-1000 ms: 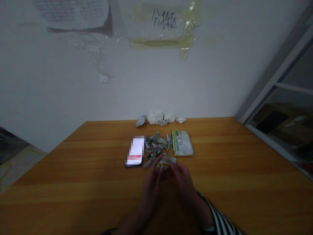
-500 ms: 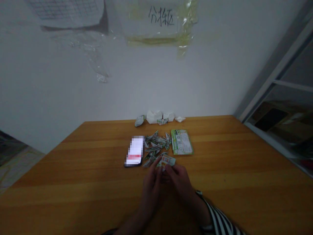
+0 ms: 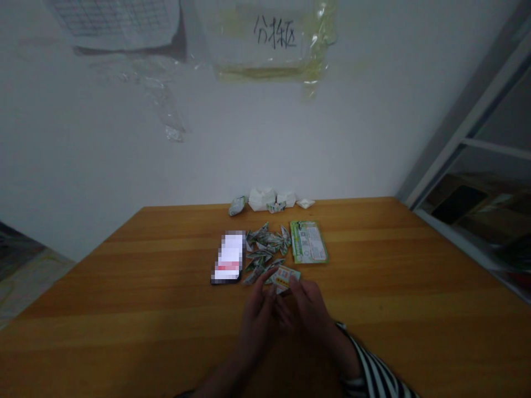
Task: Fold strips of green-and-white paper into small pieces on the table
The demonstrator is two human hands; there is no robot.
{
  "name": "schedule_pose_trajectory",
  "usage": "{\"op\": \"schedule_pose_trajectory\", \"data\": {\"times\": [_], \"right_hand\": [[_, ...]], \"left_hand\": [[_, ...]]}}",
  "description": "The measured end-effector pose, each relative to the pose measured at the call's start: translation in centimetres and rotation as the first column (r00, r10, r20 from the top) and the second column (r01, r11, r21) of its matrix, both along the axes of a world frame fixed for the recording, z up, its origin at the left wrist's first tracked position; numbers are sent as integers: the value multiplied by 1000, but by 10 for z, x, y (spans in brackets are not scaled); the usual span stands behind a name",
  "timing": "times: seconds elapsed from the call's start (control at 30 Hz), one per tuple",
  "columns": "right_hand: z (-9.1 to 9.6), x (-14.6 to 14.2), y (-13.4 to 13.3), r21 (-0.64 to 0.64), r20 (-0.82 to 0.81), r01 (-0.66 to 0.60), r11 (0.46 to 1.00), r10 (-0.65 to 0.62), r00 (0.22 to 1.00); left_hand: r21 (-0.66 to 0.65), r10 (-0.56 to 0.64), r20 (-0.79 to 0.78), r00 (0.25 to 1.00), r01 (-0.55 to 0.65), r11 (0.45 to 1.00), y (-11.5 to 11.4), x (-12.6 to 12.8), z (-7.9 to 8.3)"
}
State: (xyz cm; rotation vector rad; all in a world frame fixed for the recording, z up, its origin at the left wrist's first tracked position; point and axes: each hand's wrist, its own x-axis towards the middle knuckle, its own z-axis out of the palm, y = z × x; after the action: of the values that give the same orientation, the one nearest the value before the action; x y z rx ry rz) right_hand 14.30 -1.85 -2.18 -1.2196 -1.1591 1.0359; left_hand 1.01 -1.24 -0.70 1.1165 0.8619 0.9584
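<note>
A small printed paper piece [image 3: 285,278], white with green edges and orange and red print, is held between my two hands above the wooden table. My left hand [image 3: 258,309] grips its left side with thumb and fingers. The right side is pinched by my right hand [image 3: 310,305], whose thumb lies on top. Just beyond the hands is a pile of folded, pointed paper pieces [image 3: 267,241] in green and white print. To the pile's right lies a flat stack of green-and-white printed paper [image 3: 309,243].
A phone [image 3: 229,257] with a blurred screen lies left of the pile. Along the wall sit crumpled white paper [image 3: 262,199], a crumpled printed packet [image 3: 238,205] and a small folded white piece [image 3: 306,203]. A metal-framed shelf [image 3: 493,145] stands at right.
The paper piece has turned and shifted slightly right, showing more of its printed face. My right hand has moved a little right, and a wider gap shows between the hands.
</note>
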Motion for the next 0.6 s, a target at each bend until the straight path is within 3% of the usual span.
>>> {"op": "schedule_pose_trajectory", "data": {"times": [0.33,0.53,0.6], "right_hand": [[-2,-1,-1,15,27,-46,999,46,999],[-2,8,5,-44,-101,-97,994,92,991],[-1,14,7,-75,-91,-202,977,195,977]], "left_hand": [[2,55,-34,998,-55,998,4,-3,1],[6,-150,-116,982,152,988,15,-18,2],[36,-229,-172,958,239,970,18,-21,5]]}}
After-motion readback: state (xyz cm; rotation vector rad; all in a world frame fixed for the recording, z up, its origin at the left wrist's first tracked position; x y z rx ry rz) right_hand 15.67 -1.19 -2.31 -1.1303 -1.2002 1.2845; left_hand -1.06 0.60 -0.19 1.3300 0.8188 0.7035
